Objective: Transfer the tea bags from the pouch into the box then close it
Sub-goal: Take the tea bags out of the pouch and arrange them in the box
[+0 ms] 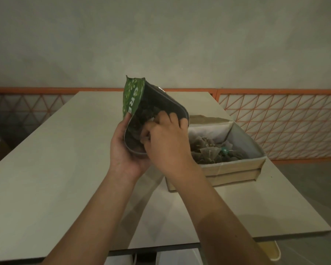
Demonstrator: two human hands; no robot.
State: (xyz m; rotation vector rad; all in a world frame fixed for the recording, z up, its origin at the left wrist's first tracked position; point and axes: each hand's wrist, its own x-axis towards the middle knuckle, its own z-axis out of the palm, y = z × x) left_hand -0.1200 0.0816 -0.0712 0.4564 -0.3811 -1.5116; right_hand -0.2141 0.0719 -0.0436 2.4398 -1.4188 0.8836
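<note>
Pouch (pixel 141 104) held up above table (pixel 46 169), mouth open wide and turned toward camera and right; long axis tilted, running from lower end in the palm up and away to torn top corner at upper left. Green outer face folded back on left side, white letters "GRE" legible reading down it; rest of print hidden by the fold. Dark inner lining exposed, tea bags dimly visible inside.

Left hand (pixel 125 152) cupped under and around lower end of pouch, thumb lying up along green edge, fingers wrapped behind. Right hand (pixel 165 138) at pouch mouth, fingers curled down into the opening; fingertips hidden inside, so whether a bag is pinched: cannot tell.

Box (pixel 235 167) on table just right of and below hands, open, pale lining, tan cardboard sides; lid flap standing at far edge. Heap of pyramid tea bags (pixel 208 152) inside box, one green tag among them, print too small to read. Pouch mouth near box's left rim, not touching.

Orange lattice fence (pixel 275 121) behind table, plain wall above.
</note>
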